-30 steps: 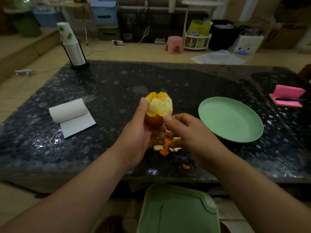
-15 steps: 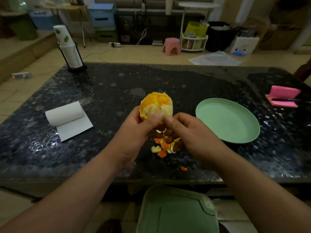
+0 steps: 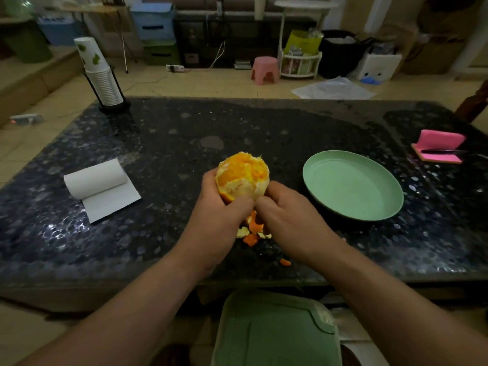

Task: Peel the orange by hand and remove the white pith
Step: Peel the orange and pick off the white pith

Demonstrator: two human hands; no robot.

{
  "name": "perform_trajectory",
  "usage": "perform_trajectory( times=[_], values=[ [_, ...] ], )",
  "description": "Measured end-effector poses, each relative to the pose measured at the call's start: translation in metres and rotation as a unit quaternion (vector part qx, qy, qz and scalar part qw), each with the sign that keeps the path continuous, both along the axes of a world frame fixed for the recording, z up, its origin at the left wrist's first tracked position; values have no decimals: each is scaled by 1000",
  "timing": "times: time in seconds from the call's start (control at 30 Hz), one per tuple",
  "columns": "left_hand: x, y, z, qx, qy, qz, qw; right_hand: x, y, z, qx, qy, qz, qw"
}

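A mostly peeled orange point(image 3: 241, 175) is held above the dark speckled table point(image 3: 163, 154), with bare flesh and white pith on top and a strip of orange skin low on its left side. My left hand point(image 3: 219, 215) grips it from below and the left, thumb across the front. My right hand point(image 3: 287, 217) pinches at the orange's lower right edge with thumb and fingertips. Torn peel pieces point(image 3: 252, 229) lie on the table under both hands, partly hidden by them.
An empty green plate point(image 3: 352, 184) sits right of the hands. A paper towel roll point(image 3: 96, 178) lies at the left, a stack of paper cups point(image 3: 101, 80) at the far left corner, a pink sponge point(image 3: 439, 145) at the right edge. A green bin lid point(image 3: 274, 331) is below the table front.
The orange has been turned in my left hand, so more bare flesh faces up and less skin shows. My left thumb has come across the front; my right fingers stay at the lower edge.
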State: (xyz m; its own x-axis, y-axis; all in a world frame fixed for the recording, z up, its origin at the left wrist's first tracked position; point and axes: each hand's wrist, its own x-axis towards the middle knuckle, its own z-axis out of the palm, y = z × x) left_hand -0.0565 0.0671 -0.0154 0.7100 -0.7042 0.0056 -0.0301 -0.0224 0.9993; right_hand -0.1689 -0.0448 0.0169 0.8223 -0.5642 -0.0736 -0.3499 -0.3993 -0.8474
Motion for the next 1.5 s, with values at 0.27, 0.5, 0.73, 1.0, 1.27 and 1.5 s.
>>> perform_trajectory(
  times=[0.27, 0.5, 0.73, 1.0, 1.27, 1.5],
  values=[
    [-6, 1, 8, 13, -31, 7, 999, 0, 0, -5, 157, -3, -13, 987],
    [-9, 4, 10, 17, -37, -16, 999, -4, 4, 0, 272, -8, 13, 962],
    [-2, 2, 9, -6, 10, -23, 1000, -3, 2, -4, 328, -54, 34, 943],
    [3, 1, 10, -52, 108, -22, 993, -7, -5, -3, 339, -70, 76, 935],
    [2, 0, 2, 21, -31, -23, 999, -8, -13, -6, 249, -17, 39, 968],
    [-9, -11, 0, 76, -78, -11, 994, -5, -18, -17, 306, -37, 16, 951]
  ],
)
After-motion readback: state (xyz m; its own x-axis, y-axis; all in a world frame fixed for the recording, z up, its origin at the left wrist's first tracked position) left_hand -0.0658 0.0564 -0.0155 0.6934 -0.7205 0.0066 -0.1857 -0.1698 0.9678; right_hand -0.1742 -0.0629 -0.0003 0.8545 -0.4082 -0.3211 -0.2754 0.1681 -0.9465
